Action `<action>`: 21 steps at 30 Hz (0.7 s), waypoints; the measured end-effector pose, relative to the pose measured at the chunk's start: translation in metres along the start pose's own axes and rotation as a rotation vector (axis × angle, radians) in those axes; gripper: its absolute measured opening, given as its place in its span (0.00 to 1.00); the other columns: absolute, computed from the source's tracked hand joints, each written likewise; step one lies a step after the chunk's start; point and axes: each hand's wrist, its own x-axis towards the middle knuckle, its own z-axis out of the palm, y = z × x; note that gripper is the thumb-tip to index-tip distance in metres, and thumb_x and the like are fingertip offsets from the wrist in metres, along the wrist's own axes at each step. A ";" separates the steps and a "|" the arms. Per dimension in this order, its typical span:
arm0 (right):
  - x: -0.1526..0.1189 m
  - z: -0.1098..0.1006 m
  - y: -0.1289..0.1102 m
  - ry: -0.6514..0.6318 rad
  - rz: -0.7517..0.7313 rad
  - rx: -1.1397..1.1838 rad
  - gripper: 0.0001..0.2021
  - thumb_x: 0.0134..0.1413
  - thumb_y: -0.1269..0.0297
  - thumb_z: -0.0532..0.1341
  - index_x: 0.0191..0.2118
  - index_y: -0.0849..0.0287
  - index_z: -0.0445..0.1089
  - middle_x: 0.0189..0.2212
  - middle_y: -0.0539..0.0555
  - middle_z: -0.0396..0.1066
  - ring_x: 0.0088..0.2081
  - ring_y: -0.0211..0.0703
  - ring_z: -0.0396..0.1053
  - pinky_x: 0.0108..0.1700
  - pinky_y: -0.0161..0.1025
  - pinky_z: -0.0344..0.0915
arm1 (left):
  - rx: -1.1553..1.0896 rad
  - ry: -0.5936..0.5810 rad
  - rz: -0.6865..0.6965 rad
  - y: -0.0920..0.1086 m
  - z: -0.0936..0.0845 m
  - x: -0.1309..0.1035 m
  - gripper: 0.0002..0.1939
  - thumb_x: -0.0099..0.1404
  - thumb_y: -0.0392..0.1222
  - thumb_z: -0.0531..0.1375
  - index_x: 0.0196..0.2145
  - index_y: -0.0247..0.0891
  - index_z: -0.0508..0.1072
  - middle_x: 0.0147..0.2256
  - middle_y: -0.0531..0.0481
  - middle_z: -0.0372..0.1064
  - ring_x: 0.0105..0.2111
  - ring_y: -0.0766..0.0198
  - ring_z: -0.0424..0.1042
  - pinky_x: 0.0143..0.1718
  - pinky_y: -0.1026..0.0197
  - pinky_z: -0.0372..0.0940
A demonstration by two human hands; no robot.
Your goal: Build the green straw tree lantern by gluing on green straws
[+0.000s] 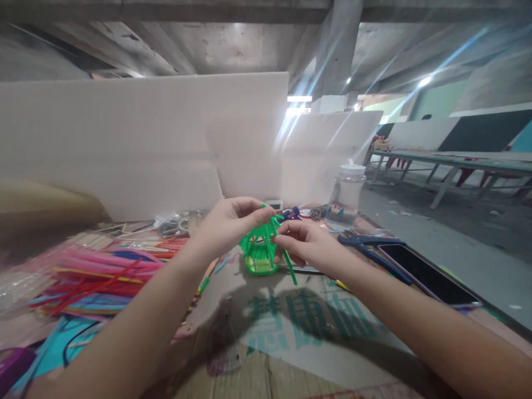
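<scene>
Pinches a green basket (pixel 258 252) up top in left grip (pixel 238 215), a strip (pixel 290 267) in right grip (pixel 306 239), likely light, bendy, crushable, best held by the base (pixel 261 272).

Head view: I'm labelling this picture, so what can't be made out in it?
Head view: part of the green craft piece, behind the left hand.
Head view: the purple object, cut off by the left edge.
Head view: the tan shape at left, smeared by blur.

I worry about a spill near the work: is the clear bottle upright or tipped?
Upright: the clear bottle stands with its white lid at the top.
</scene>
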 end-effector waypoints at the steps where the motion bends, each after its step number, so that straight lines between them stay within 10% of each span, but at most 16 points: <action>1: 0.001 0.000 -0.001 0.024 -0.022 0.007 0.14 0.53 0.52 0.63 0.31 0.58 0.66 0.22 0.49 0.75 0.14 0.29 0.54 0.17 0.30 0.49 | 0.006 0.003 0.014 0.001 0.002 0.001 0.19 0.61 0.57 0.61 0.35 0.37 0.78 0.33 0.48 0.77 0.34 0.59 0.74 0.34 0.60 0.67; 21: 0.002 -0.025 0.027 0.217 -0.067 0.055 0.16 0.53 0.50 0.64 0.32 0.58 0.64 0.22 0.48 0.74 0.17 0.32 0.60 0.20 0.32 0.56 | 0.591 0.308 0.021 -0.006 -0.006 0.003 0.23 0.65 0.60 0.54 0.39 0.38 0.76 0.36 0.46 0.76 0.37 0.53 0.72 0.37 0.55 0.65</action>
